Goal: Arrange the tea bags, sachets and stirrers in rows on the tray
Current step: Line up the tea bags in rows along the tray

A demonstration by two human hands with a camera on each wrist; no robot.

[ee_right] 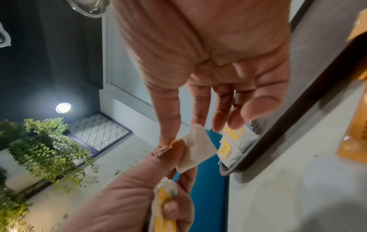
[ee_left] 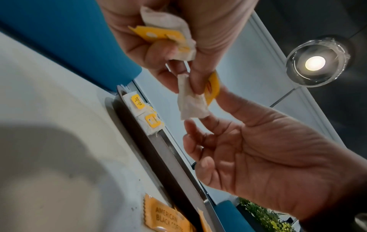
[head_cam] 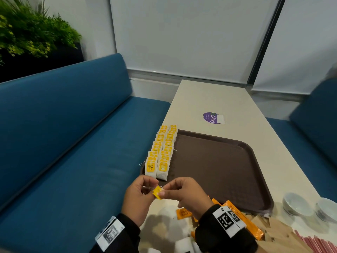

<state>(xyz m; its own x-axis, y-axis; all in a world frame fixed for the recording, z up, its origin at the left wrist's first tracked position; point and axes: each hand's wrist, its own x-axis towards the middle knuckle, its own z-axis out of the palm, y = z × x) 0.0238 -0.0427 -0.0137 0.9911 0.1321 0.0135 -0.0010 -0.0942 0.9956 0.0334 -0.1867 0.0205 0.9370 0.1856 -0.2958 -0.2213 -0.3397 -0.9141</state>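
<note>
Tea bag point(ee_left: 191, 102), small white paper pouch w/ yellow card tag, held in air just short of the near edge of the brown plastic tray point(head_cam: 228, 161), above the pale desk point(head_cam: 218, 99). Left hand point(head_cam: 137, 198) and right hand point(head_cam: 187, 196) both pinch it betw. thumb & fingertips; left also keeps spare bags bunched in its curled fingers point(ee_right: 170, 208). Two rows of tea bags point(head_cam: 162, 150) already lie along the tray's left edge. Handling, est.: very light, limp, paper tears easily, string may snag. Best hold: tag or top fold, gentle pinch, lay flat beside the rows.
</note>
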